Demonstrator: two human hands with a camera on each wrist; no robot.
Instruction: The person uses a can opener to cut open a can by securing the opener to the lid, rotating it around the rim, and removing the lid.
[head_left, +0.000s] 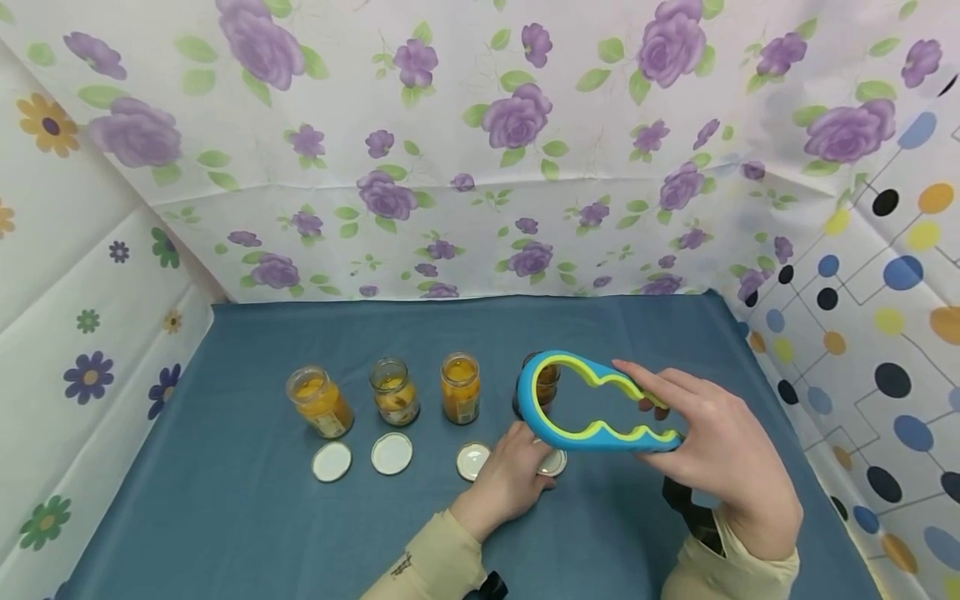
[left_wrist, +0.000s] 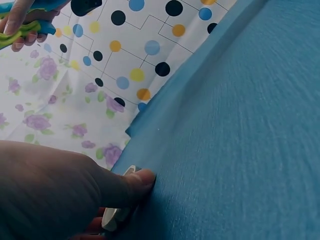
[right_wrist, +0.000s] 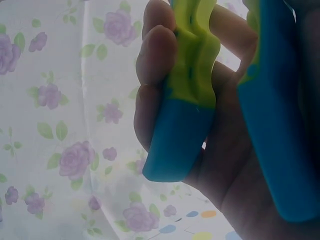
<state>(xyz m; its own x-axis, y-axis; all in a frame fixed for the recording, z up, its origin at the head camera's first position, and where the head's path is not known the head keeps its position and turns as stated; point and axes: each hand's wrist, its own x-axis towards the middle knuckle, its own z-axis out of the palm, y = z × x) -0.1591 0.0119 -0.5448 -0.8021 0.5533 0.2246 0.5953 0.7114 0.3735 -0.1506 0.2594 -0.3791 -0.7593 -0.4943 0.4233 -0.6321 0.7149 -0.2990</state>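
Note:
My right hand (head_left: 723, 433) grips the handles of a blue and yellow-green jar opener (head_left: 592, 442), lifted above the table's right side. The right wrist view shows curled fingers around one handle (right_wrist: 175, 137). My left hand (head_left: 506, 471) is down on the table, its thumb and fingers pinching the edge of a white jar lid (head_left: 554, 463), also seen in the left wrist view (left_wrist: 111, 218). Behind the opener's loop stands a dark-filled jar (head_left: 548, 385), partly hidden. Just left of my left hand lies another lid (head_left: 471, 460).
Three open glass jars with orange contents stand in a row: a left jar (head_left: 322, 404), a middle jar (head_left: 395, 396) and a right jar (head_left: 461, 390). Before them lie two white lids, one left (head_left: 332, 462), one right (head_left: 392, 453). Patterned cloth walls (head_left: 465, 208) border the blue-covered table (head_left: 247, 517).

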